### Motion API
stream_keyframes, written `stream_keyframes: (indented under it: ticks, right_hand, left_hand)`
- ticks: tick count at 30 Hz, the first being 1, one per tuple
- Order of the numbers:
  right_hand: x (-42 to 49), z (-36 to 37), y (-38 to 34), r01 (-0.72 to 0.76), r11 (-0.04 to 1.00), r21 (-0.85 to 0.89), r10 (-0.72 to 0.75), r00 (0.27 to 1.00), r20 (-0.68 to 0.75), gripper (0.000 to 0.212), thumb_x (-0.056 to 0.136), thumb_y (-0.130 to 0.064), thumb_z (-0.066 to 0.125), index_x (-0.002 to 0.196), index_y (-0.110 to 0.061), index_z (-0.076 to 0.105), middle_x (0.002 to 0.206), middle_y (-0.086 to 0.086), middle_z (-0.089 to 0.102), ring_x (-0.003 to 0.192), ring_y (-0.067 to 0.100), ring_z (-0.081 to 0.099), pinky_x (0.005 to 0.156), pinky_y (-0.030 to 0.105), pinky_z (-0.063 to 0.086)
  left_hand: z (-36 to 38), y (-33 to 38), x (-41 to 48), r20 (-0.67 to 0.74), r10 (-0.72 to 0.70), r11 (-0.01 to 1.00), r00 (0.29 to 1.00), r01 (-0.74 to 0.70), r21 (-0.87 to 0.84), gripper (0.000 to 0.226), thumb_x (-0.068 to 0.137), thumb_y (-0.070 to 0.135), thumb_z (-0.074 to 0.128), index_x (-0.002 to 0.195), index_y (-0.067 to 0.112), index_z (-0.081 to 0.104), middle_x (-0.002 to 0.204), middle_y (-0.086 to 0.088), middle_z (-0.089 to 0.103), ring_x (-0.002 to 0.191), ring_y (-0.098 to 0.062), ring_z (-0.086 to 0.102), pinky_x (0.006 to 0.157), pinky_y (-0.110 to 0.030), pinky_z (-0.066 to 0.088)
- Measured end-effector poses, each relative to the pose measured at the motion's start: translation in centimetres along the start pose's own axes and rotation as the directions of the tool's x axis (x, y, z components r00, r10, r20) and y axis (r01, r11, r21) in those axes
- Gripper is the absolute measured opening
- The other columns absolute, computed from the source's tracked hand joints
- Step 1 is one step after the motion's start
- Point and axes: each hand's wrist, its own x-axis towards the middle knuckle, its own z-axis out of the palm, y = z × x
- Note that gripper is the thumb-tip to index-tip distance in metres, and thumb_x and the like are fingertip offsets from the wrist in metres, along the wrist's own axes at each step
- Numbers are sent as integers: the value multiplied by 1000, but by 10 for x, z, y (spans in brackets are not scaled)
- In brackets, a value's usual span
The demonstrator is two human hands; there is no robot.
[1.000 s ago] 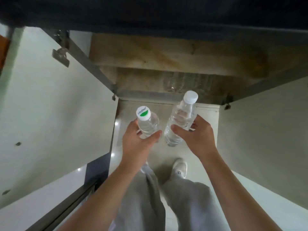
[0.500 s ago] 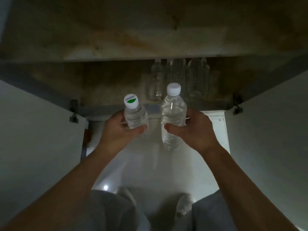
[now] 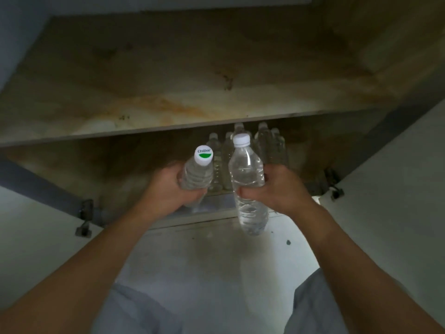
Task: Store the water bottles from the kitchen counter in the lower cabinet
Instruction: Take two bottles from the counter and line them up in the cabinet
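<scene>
While left hand [image 3: 168, 190] grips green-logo bottle [image 3: 196, 175], right hand [image 3: 281, 189] clutching plain-capped bottle [image 3: 248, 169]; perhaps six stored bottles [image 3: 272, 148] behind.

doors: left door [image 3: 36, 249] and right door [image 3: 397, 201] swung wide, way in open between them | overhead: stained shelf [image 3: 168, 112] caps the height | back, centre-right: stored bottles [image 3: 272, 153] stand packed, blocking | left of them: lower compartment [image 3: 108, 174] bare, dark | right of them: narrower gap
</scene>
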Motion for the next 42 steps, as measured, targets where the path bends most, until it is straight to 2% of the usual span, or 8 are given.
stream_keyframes:
  ticks: [7,15,22,31,34,38,40,42]
  right_hand:
    - [3,5,6,-18,994,-111,23,999,47,30,72,-61,78,85,-37,66,90,-14,71,78,6,66,76,29,54]
    - [6,21,-7,49,995,-84,-48,999,17,29,69,-63,78,67,-43,57,72,-24,61,71,0,62,66,24,49]
    - [30,42,-8,-1,994,-108,7,999,52,31,71,-65,78,74,-40,59,83,-15,66,74,6,62,72,29,49]
    - [50,53,-4,-3,995,97,-1,999,43,19,76,-48,82,77,-38,66,78,-18,70,73,1,65,61,18,45]
    - [59,57,7,7,993,118,-12,999,38,17,75,-44,84,81,-36,70,79,-17,72,74,3,69,64,21,49]
    - [66,58,12,-2,992,126,-6,998,63,19,72,-42,86,83,-38,70,82,-17,74,73,4,70,66,19,52]
    - [66,56,12,0,990,138,-10,997,75,18,74,-40,86,81,-38,69,80,-19,73,71,2,70,61,15,48]
    - [68,56,13,-3,991,131,-8,996,85,18,74,-41,86,80,-39,69,79,-20,72,72,3,69,62,16,47]
  left_hand:
    - [21,-43,10,132,-196,975,972,208,-81,36,66,17,95,97,20,76,89,8,80,84,-9,76,83,-31,61]
    - [18,-58,32,101,-402,892,910,414,-179,35,71,24,91,102,18,76,99,1,76,93,-15,72,77,-28,54]
    - [24,-80,59,102,-482,826,870,490,-279,38,67,31,93,98,16,75,95,-4,78,92,-24,75,94,-44,59]
    - [46,-78,103,-17,-551,744,834,482,-462,41,74,42,88,99,15,72,93,-7,74,82,-22,71,76,-38,60]
    - [54,-91,116,-44,-555,724,831,456,-518,37,76,32,88,101,15,67,101,-8,71,96,-29,69,91,-43,57]
    - [61,-104,119,-31,-501,793,865,444,-417,23,80,13,84,88,18,64,96,-6,71,81,-19,67,73,-30,55]
    - [59,-106,115,5,-452,835,892,425,-349,25,81,9,82,100,11,67,91,-3,70,74,-12,64,64,-21,50]
    - [58,-113,111,57,-418,855,907,413,-314,43,81,14,84,119,11,65,104,-7,74,82,-16,69,71,-24,53]
